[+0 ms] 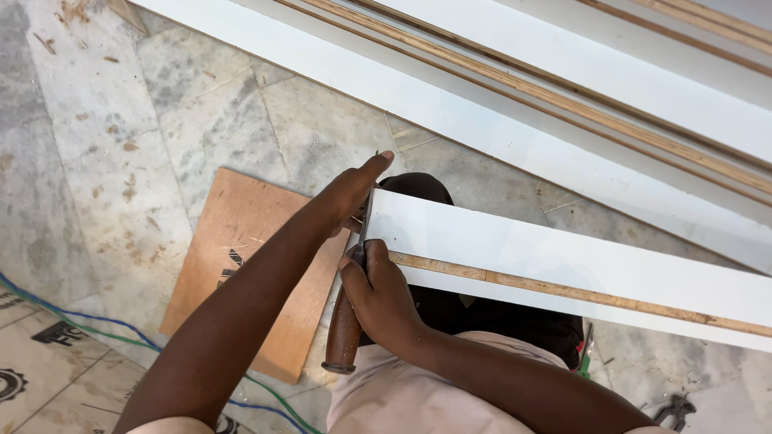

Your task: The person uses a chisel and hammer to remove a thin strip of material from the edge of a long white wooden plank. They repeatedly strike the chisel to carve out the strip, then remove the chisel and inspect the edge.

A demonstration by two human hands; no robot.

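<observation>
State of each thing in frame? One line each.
left hand: on the board end, index finger stretched out along the tool's blade
right hand: closed around the wooden-handled tool
wooden-handled tool: held upright-ish against the board end, blade mostly hidden
white laminated board: lying across the lap, plywood edge showing
plywood offcut: flat on the floor
long white boards: lying stacked on the floor

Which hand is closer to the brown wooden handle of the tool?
Right. The right hand is wrapped around the wooden handle. The left hand is farther up, pressing near the white board's end.
</observation>
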